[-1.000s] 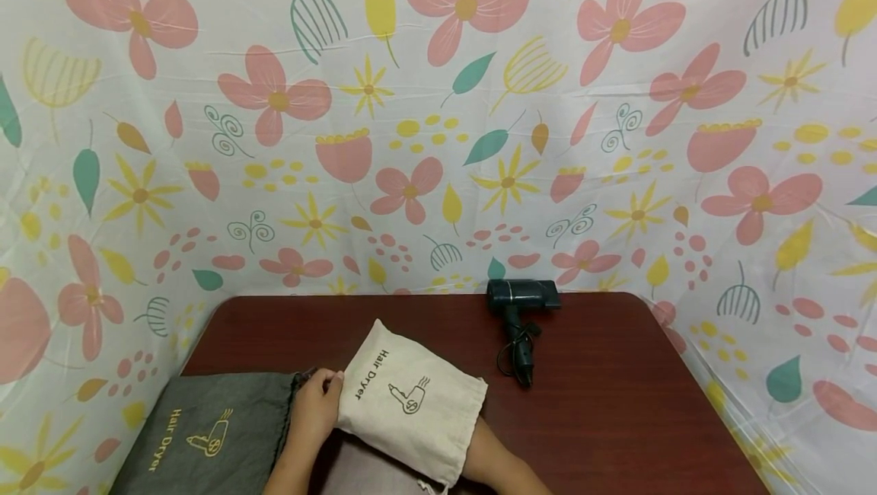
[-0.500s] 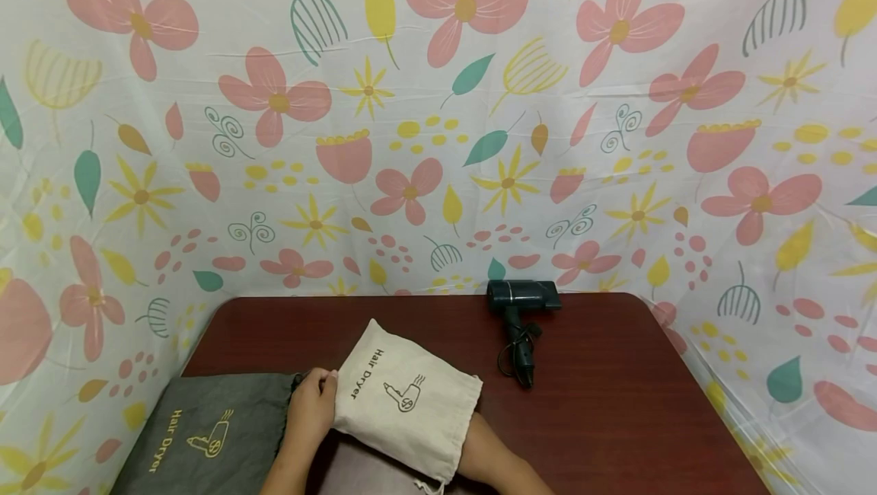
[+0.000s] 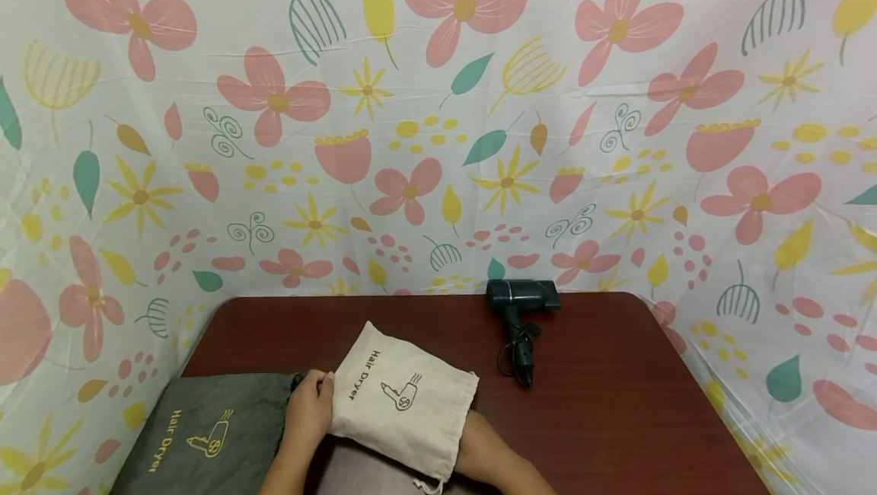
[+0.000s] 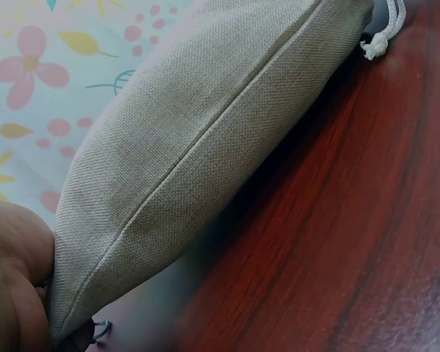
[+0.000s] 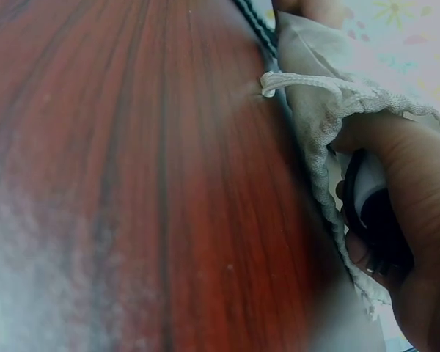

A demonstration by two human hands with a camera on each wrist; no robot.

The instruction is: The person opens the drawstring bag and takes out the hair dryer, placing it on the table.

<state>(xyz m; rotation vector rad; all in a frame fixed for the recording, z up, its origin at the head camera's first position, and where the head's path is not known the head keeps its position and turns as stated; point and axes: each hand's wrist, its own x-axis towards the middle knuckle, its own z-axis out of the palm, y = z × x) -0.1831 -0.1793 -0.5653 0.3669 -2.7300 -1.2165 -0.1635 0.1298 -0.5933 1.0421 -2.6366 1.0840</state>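
A cream drawstring bag, printed "Hair Dryer", is held slightly tilted above the table. At its closed left corner my left hand pinches the cloth between thumb and fingers. My right hand reaches in through the mouth on the right, its fingers hidden in the head view. The right wrist view shows that hand curled round a black object with a cord-like loop, just inside the mouth; its kind is unclear. The bag's side bulges. A white drawstring hangs from the opening.
A dark green hair dryer with its cord bundled lies at the back right of the dark red table. At front left lies a grey drawstring bag. A pale mauve cloth lies below the cream bag. A flowered curtain surrounds the table.
The cream bag and both hands have shifted slightly to the left. My left hand keeps its pinch, and my right hand stays inside the mouth. The hair dryer and grey bag have not moved.
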